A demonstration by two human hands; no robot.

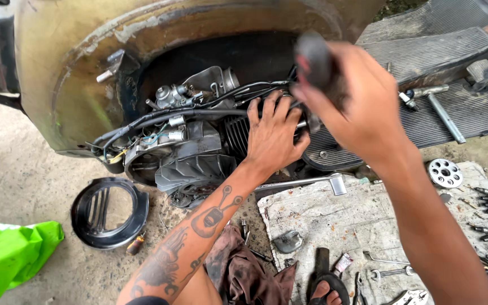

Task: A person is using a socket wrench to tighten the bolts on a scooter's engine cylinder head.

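Note:
A scooter engine (190, 149) lies exposed under the worn body shell, with its finned cylinder, carburettor and black cables. My left hand (273, 134) presses flat with spread fingers on the cylinder fins. My right hand (356, 96) is raised above it, gripping a tool with a thick dark handle (314, 56). The tool's lower end is hidden behind my hands.
A black round fan cover (108, 212) lies on the concrete at left, next to a green plastic bag (7, 257). A dirty cloth (340, 217) at right carries wrenches, sockets and a perforated disc (444, 172). A kick lever (306, 182) sticks out. My sandalled foot (326, 289) is below.

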